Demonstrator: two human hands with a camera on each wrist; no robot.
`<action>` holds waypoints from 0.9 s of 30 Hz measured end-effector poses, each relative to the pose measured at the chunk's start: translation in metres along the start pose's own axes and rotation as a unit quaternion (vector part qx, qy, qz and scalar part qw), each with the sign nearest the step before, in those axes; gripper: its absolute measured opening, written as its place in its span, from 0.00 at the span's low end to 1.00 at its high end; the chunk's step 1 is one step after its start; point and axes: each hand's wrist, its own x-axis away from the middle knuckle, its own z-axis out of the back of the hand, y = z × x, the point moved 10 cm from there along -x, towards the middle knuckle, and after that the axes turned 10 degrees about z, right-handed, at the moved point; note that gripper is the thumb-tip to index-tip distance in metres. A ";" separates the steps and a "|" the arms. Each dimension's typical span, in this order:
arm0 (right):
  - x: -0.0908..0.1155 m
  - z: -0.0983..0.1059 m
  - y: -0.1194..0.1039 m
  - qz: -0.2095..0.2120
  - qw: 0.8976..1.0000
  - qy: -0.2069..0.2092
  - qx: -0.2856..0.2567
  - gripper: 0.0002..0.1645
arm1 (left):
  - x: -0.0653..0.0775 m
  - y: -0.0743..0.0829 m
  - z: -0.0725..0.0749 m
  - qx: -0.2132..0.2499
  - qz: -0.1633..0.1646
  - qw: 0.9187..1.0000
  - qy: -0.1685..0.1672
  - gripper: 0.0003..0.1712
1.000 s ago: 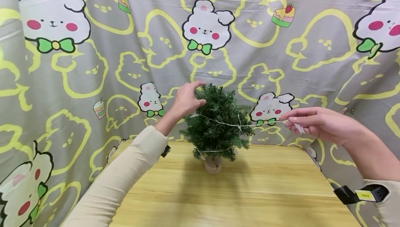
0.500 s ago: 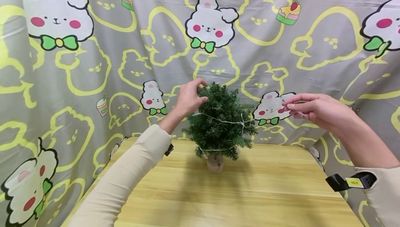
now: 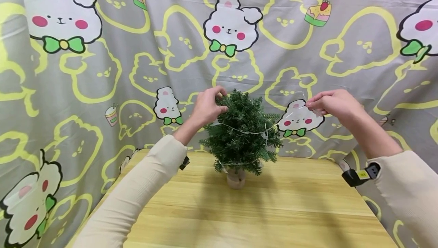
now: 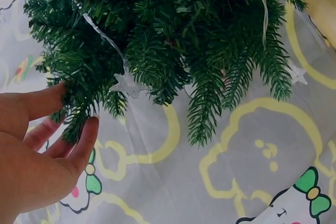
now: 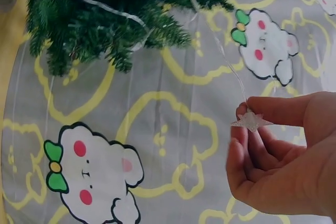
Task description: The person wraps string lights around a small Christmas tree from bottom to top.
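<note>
A small green artificial Christmas tree [image 3: 239, 126] stands upright on a pale base [image 3: 236, 179]. A clear string of star lights [image 3: 244, 131] runs across its front, with a star [image 4: 127, 85] hanging among the branches in the left wrist view. My left hand [image 3: 207, 105] is at the tree's upper left, thumb and fingers curled around a branch tip [image 4: 79, 116]. Off to the tree's right, my right hand [image 3: 333, 105] pinches the light string's thin wire [image 5: 233, 69] beside a clear star [image 5: 252, 121]. That wire stretches from the tree to the fingertips.
The tree stands on a wood-grain table [image 3: 191, 210]. Behind and on both sides hangs a grey curtain [image 3: 184, 65] printed with white rabbits and yellow outlines. Another star [image 4: 297, 72] of the string shows past the branches.
My right hand has risen and turned, lifting its stretch of wire upward so it now slants up from the tree. The left hand stays at the tree's upper left.
</note>
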 end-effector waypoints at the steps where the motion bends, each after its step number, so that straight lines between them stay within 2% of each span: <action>1: -0.003 0.000 0.000 -0.002 1.000 0.006 0.002 0.29 | 0.000 0.000 0.000 0.002 0.000 1.000 -0.003 0.22; 5: -0.015 -0.001 0.000 0.000 1.000 0.025 -0.008 0.26 | -0.001 0.000 0.000 0.016 0.005 1.000 -0.012 0.23; 8: -0.026 -0.010 -0.001 0.000 0.998 0.023 -0.060 0.23 | -0.002 -0.003 0.000 0.026 0.012 0.999 -0.018 0.23; 12: -0.036 -0.026 -0.004 -0.005 0.989 -0.008 -0.149 0.26 | -0.002 -0.003 0.000 0.027 0.013 0.999 -0.022 0.24; 15: -0.043 -0.040 -0.012 0.000 0.982 -0.040 -0.185 0.28 | -0.002 -0.004 0.002 0.024 0.015 0.999 -0.021 0.24; 17: -0.045 -0.046 -0.018 0.005 0.981 -0.056 -0.185 0.28 | -0.002 -0.003 0.001 0.023 0.017 0.999 -0.024 0.24; 20: -0.046 -0.049 -0.025 0.014 0.985 -0.065 -0.158 0.26 | -0.002 -0.002 0.002 0.021 0.022 0.999 -0.029 0.25; 27: -0.046 -0.059 -0.039 0.022 0.988 -0.099 -0.115 0.12 | -0.002 -0.002 0.001 0.017 0.024 0.999 -0.028 0.25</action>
